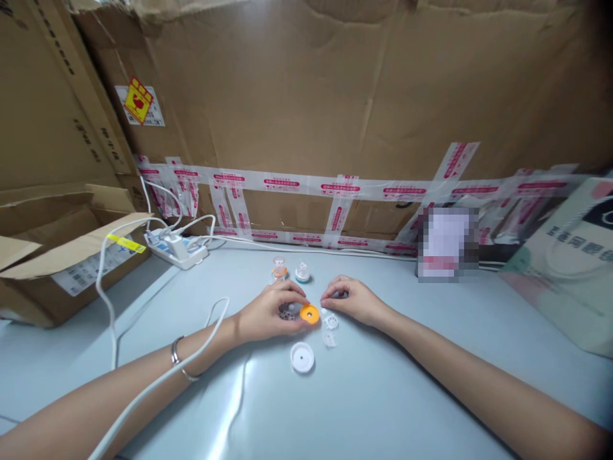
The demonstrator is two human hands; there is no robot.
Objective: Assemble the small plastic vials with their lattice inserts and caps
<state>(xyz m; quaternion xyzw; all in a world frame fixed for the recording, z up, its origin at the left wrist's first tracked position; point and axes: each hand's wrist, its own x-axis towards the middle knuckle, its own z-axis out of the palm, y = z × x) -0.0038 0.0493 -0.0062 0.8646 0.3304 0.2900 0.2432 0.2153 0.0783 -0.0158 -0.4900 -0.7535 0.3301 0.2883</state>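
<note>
My left hand pinches an orange round cap by its edge, between thumb and fingers; a small hole or dot shows at its centre. My right hand is closed in a pinch just right of the cap; anything at its fingertips is too small to make out. Below those fingertips lie a small white wheel-like plastic piece and a clear plastic piece. Nearer to me is a white round cap. Behind my left hand stand a clear-and-orange small container and a white part with a teal base.
A white cable crosses over my left forearm from a power strip. An open cardboard box sits left. At the back right a blurred-out phone-like object leans, beside a pale printed box. Large taped cardboard walls the back.
</note>
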